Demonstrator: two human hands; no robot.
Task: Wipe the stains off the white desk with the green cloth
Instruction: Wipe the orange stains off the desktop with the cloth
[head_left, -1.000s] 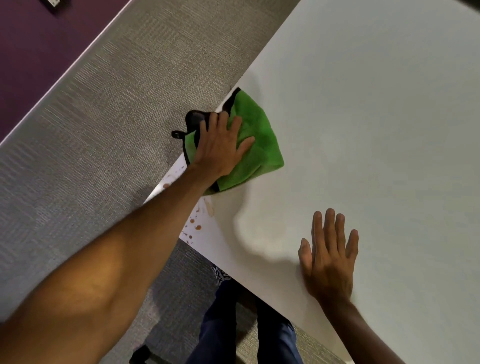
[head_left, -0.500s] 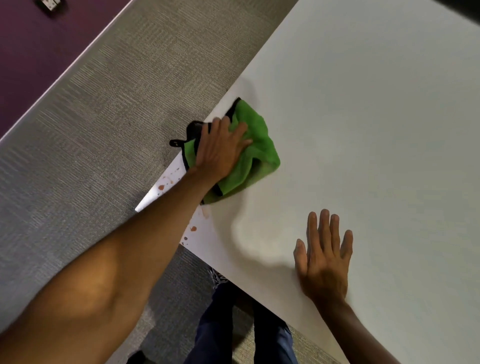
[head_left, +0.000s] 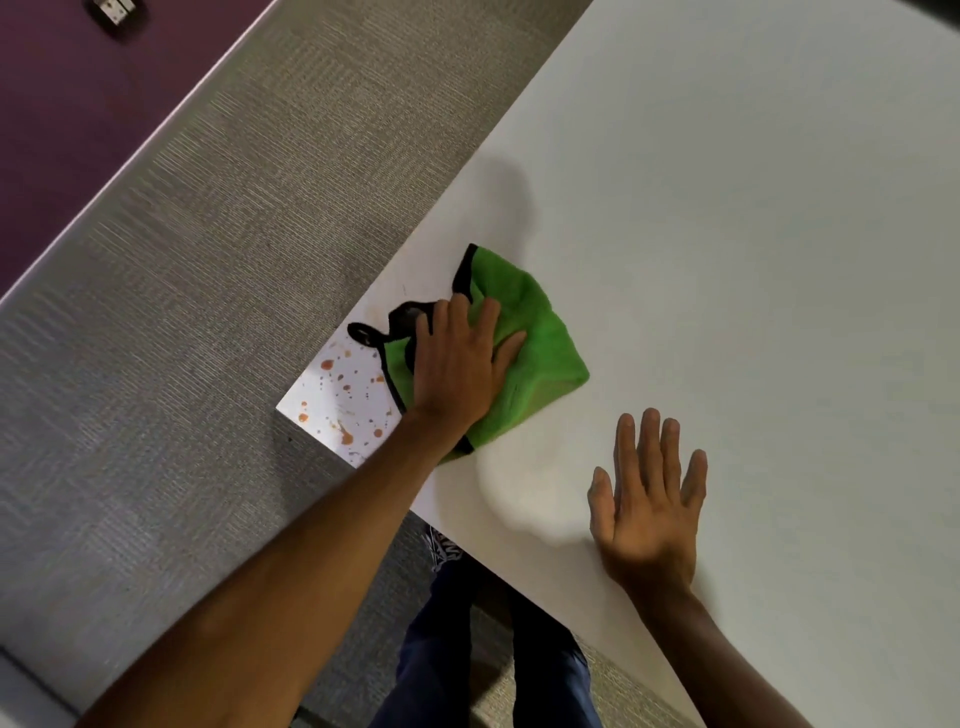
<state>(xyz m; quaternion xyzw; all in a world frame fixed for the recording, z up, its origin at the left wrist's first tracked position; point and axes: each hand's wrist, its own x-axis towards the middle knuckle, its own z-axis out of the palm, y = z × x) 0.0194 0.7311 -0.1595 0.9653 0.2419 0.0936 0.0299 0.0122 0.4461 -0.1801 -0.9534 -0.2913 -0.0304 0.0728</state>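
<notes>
Flat-fingered left hand (head_left: 457, 364) has pushed the crumpled black-edged green cloth (head_left: 545, 353) inward on the white desk (head_left: 727, 234), exposing more orange stains (head_left: 343, 387); right hand (head_left: 649, 514) stays flat, empty.

Left hand (head_left: 457, 364) on green cloth (head_left: 548, 353)

Even, soft light; blurred shadows on the white desk (head_left: 727, 260) (carpet (head_left: 208, 312) smeared).

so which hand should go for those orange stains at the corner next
Left, probably. The left hand presses the green cloth right beside the stains at the corner. The right hand lies flat on the white desk, farther off, with no cloth.
</notes>
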